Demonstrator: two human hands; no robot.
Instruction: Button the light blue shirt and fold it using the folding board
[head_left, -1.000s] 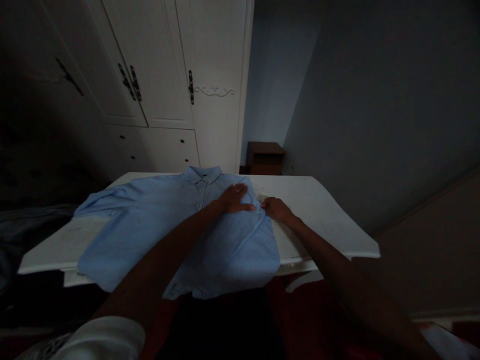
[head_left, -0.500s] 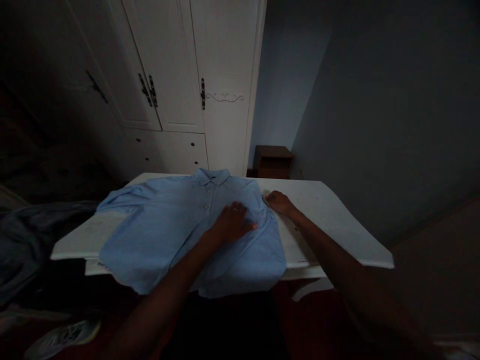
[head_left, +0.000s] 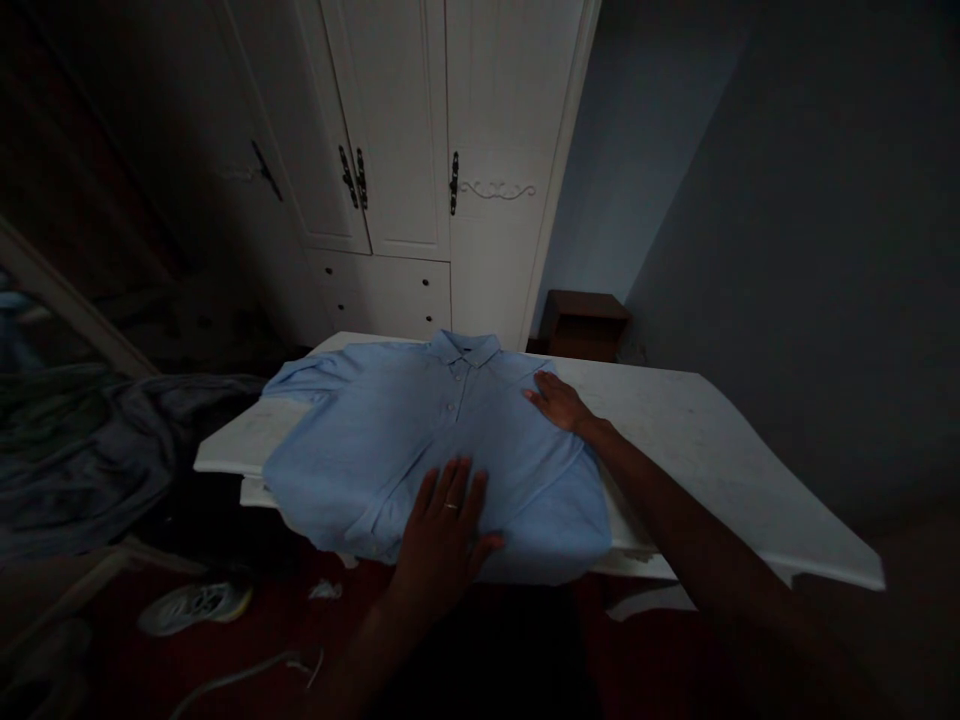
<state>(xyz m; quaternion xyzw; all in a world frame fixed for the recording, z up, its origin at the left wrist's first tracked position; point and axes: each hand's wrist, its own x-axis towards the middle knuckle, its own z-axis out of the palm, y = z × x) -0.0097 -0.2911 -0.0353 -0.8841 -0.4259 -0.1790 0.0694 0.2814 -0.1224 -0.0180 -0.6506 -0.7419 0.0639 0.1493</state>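
Observation:
A light blue button-up shirt (head_left: 390,440) lies front up on a white table (head_left: 712,450), collar toward the wardrobe, its hem hanging over the near edge. My left hand (head_left: 442,535) lies flat on the lower part of the shirt, fingers stretched out, a ring on one finger. My right hand (head_left: 559,402) rests palm down on the shirt's right shoulder area, fingers extended. One sleeve is spread to the left; the right side looks folded in under my right hand.
A white wardrobe (head_left: 450,150) with dark handles stands behind the table. A small brown nightstand (head_left: 585,325) sits in the corner. Dark bedding (head_left: 97,440) lies to the left. A pale shoe (head_left: 195,605) and a cord rest on the red floor.
My left hand slid from the shirt's upper right down toward the hem. My right hand moved from the shirt's edge onto its shoulder. The view swung left.

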